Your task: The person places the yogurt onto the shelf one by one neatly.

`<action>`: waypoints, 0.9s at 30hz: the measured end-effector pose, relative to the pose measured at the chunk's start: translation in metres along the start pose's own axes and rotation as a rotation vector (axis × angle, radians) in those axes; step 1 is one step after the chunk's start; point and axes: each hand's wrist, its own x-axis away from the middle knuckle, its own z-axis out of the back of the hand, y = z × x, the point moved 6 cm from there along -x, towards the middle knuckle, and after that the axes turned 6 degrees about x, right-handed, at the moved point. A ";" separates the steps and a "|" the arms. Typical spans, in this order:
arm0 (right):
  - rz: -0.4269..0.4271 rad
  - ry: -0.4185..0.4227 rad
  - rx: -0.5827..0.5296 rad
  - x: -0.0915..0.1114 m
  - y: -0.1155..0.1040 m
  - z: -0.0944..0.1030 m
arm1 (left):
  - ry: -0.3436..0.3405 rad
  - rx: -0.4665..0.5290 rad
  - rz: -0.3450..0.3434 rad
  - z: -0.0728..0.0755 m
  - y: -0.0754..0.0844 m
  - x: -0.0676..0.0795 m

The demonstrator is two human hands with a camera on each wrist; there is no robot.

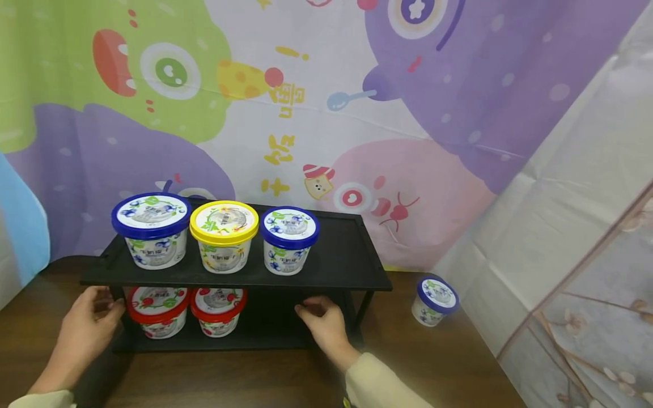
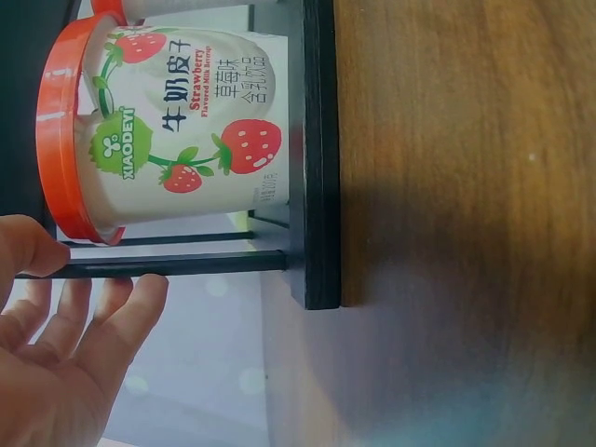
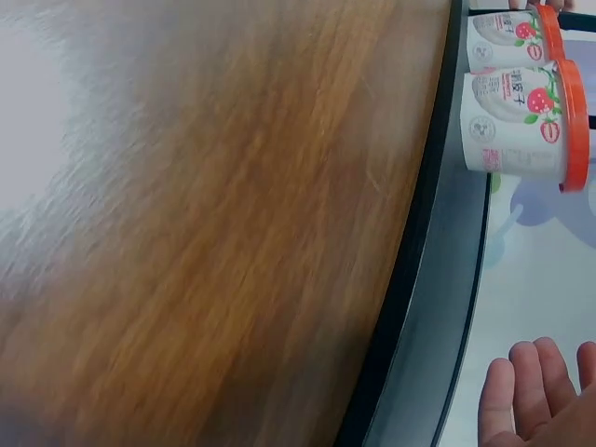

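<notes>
A black two-tier shelf stands on the wooden table. My left hand is at its left front post, with the thumb on one side and the fingertips along the other. Beside that post, a strawberry milk cup with a red lid stands on the lower tier. A second red-lidded cup is to its right. My right hand is at the front of the lower tier's right half, its fingers loosely bent with nothing held. The right wrist view shows its fingers apart from the cups.
On the upper tier stand a large blue-lidded cup, a yellow-lidded cup and a smaller blue-lidded cup. Another blue-lidded cup sits on the table right of the shelf. A cartoon-printed cloth hangs behind.
</notes>
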 end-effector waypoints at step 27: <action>-0.107 0.178 -0.006 0.008 0.033 0.086 | -0.027 -0.006 0.029 -0.002 -0.005 -0.001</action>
